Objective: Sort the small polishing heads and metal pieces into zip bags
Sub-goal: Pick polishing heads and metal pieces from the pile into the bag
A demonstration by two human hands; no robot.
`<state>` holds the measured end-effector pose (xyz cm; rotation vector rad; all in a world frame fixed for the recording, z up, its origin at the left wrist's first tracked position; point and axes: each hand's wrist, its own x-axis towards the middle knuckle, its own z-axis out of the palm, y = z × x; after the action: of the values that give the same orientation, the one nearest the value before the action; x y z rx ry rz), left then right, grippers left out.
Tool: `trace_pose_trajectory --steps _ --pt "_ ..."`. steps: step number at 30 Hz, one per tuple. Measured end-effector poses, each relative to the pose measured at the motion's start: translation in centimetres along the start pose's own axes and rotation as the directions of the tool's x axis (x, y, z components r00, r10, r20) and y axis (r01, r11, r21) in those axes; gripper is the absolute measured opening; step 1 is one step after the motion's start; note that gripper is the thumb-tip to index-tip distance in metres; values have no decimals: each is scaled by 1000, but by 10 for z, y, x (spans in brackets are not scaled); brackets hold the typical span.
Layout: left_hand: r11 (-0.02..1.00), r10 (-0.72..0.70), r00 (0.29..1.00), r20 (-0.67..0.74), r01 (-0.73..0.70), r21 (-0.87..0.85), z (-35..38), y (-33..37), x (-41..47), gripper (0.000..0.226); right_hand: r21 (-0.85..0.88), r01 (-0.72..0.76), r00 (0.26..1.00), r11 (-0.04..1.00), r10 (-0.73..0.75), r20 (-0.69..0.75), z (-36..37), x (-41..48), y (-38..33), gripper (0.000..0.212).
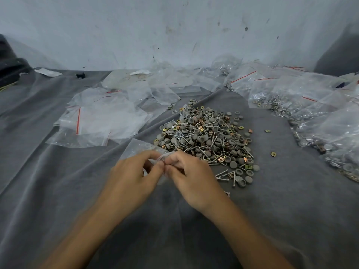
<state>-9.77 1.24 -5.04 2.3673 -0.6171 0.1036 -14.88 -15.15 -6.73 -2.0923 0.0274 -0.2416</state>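
Plastic zip bag (136, 148) beside pile (206, 136) edge

A creased grey cloth (58, 191) covers the surface beneath a scuffed pale wall (136, 26), a paper scrap (48, 72) and a small black block (80, 75) lying near its far edge.

Dim, flat light — edges bow, both forearms smear with blur.

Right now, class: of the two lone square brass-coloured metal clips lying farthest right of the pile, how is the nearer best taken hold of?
Pinch the nearer square brass-coloured metal clip across two opposite edges, straight down from above, likely with the right hand, now pinching a clear plastic bag. The clip lies flat with bare grey cloth all round.
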Motion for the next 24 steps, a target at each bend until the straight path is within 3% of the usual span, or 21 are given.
trace_pose_trajectory --steps 3,10,15,19,24 --pt "1000 12 1000 1 -12 0 1 1 -1 13 -124 41 998 991 -46 -38 4 -1 -2 10" --pt "1000 13 1000 -15 -13 -15 2 -1 1 15 -66 54 998 996 -55 -20 -15 0 -6 14" --pt "1000 -8 1000 -25 8 1 4 -4 2 10 -263 -82 991 961 107 82 -60 -3 7 13" --pt "1000 3 1000 -22 -3 -4 4 -3 3 12 -519 -129 964 845 229 133 -90 -13 24 13" --pt "1000 -9 1000 -14 9 4 5 -2 3 10 -584 -157 953 796 277 122 -97 -14 32 14"
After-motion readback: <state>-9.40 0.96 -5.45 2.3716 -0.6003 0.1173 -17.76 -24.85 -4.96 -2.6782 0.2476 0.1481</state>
